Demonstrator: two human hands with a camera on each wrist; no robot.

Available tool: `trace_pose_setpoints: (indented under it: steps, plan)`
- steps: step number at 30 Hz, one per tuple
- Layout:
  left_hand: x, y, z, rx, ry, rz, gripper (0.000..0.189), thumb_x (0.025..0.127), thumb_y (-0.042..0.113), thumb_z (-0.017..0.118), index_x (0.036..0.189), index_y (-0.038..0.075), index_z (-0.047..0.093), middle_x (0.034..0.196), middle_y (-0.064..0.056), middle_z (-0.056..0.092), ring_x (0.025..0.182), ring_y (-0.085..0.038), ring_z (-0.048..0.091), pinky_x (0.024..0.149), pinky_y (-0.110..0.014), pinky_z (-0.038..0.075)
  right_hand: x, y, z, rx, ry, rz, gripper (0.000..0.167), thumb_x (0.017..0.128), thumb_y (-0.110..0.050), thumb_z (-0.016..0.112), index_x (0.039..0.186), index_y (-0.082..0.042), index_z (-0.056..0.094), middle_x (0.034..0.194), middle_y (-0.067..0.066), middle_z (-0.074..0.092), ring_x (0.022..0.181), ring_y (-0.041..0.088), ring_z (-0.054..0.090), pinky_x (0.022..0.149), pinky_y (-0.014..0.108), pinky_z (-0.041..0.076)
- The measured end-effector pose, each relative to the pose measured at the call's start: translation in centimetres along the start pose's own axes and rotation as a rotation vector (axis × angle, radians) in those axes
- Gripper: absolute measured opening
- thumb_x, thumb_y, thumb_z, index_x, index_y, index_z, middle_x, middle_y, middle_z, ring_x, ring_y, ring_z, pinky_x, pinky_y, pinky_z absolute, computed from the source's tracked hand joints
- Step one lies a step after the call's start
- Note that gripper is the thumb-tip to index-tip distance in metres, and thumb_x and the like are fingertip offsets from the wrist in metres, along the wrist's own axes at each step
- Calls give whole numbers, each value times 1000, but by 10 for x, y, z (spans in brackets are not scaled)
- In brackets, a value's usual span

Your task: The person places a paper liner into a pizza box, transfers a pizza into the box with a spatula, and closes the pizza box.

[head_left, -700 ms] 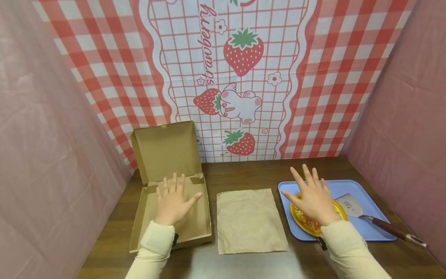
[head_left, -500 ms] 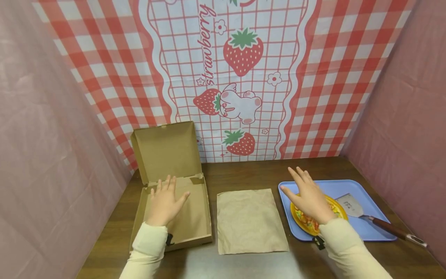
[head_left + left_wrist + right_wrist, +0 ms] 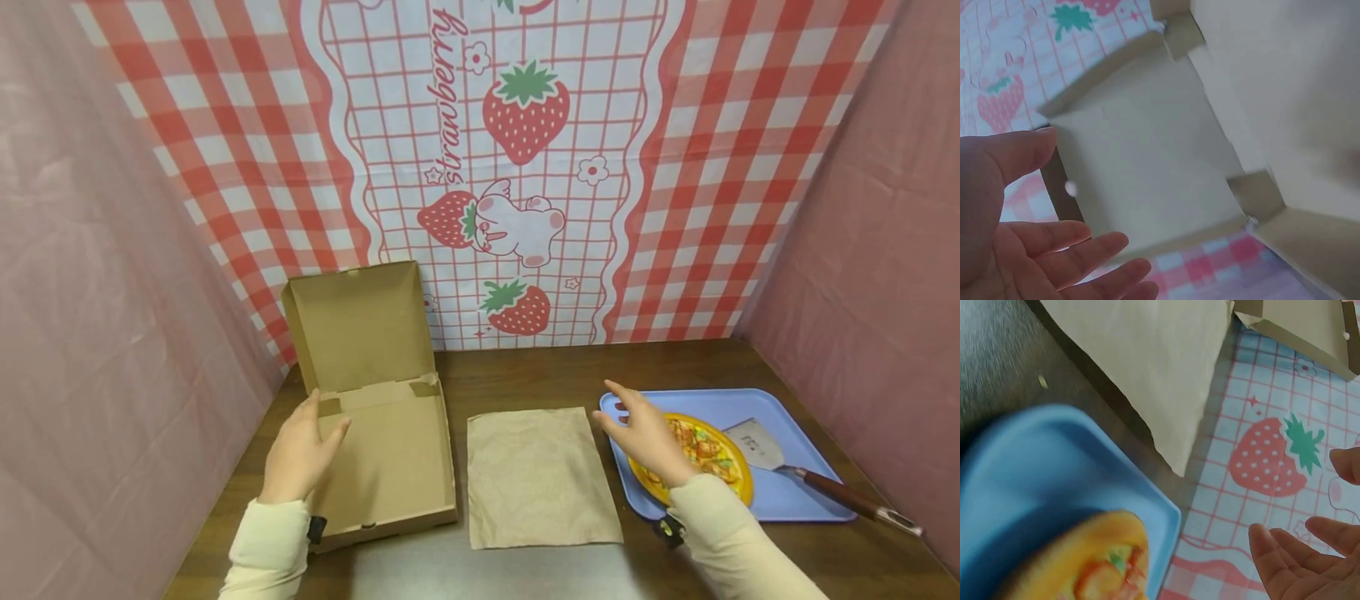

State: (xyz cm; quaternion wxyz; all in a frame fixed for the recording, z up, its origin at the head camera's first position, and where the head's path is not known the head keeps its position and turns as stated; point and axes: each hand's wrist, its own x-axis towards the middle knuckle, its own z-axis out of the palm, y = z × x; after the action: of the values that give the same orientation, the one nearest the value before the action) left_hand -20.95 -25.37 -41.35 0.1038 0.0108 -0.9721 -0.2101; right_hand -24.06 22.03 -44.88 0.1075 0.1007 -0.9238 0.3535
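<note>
My left hand hovers at the left side of a brown cardboard pizza box, fingers relaxed and thumb spread. The box lies with its lid raised against the back wall, and nothing lies inside it. Over the left part of a blue tray, my right hand hangs with loosely bent fingers, holding nothing. On that tray lies a small pizza with an orange-yellow crust, partly hidden by the right hand and sleeve. A pizza server with a wooden handle rests beside it, its handle reaching past the tray's rim.
A flat brown paper bag or sheet lies on the dark wooden table between box and tray. Behind stands a red-and-white strawberry-print cloth. Pink curtains close off both sides.
My left hand has moved left and turned from palm-down to thumb-up. The right hand has drawn slightly left and down, its fingers less spread, showing more of the pizza.
</note>
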Motion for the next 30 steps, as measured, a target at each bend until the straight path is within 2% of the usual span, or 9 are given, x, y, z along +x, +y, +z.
trace_pose_setpoints:
  steps: [7, 12, 16, 21, 26, 30]
  plan:
    - [-6, -29, -7, -44, -96, -91, 82, 100, 42, 51, 150, -13, 18, 150, -40, 27, 136, -56, 30, 113, -64, 28, -1, 2, 16, 19, -74, 59, 62, 93, -25, 65, 144, 4, 43, 130, 31, 57, 111, 45, 62, 88, 52, 55]
    - [-10, -49, -3, -89, -171, -108, 86, 100, 47, 48, 151, -12, 12, 151, -42, 20, 138, -58, 24, 113, -67, 23, -1, 5, 27, -9, -103, 60, 60, 92, -20, 66, 140, 8, 45, 125, 32, 61, 111, 45, 62, 88, 53, 54]
    - [-11, -61, 5, -88, -208, -113, 85, 100, 47, 47, 151, -13, 13, 150, -44, 21, 137, -60, 23, 113, -68, 22, -2, 7, 32, -30, -115, 64, 59, 91, -17, 66, 138, 12, 46, 121, 33, 62, 106, 44, 63, 87, 54, 54]
    - [-13, -72, 13, -87, -219, -125, 80, 101, 39, 49, 149, -15, 15, 146, -45, 26, 135, -60, 27, 112, -67, 24, -4, 8, 37, -62, -115, 82, 59, 89, -17, 66, 136, 13, 47, 118, 32, 64, 102, 42, 66, 86, 53, 54]
    - [-13, -80, 21, -100, -216, -133, 77, 101, 35, 49, 147, -18, 18, 142, -43, 36, 133, -59, 32, 111, -67, 28, -5, 7, 42, -87, -94, 64, 57, 87, -14, 67, 133, 16, 49, 113, 33, 66, 101, 42, 66, 86, 54, 54]
    - [-15, -83, 27, -100, -231, -140, 72, 101, 32, 49, 146, -17, 22, 143, -44, 32, 134, -60, 29, 112, -67, 25, -6, 6, 47, -103, -99, 55, 57, 85, -12, 67, 132, 16, 50, 118, 33, 64, 104, 44, 65, 89, 55, 53]
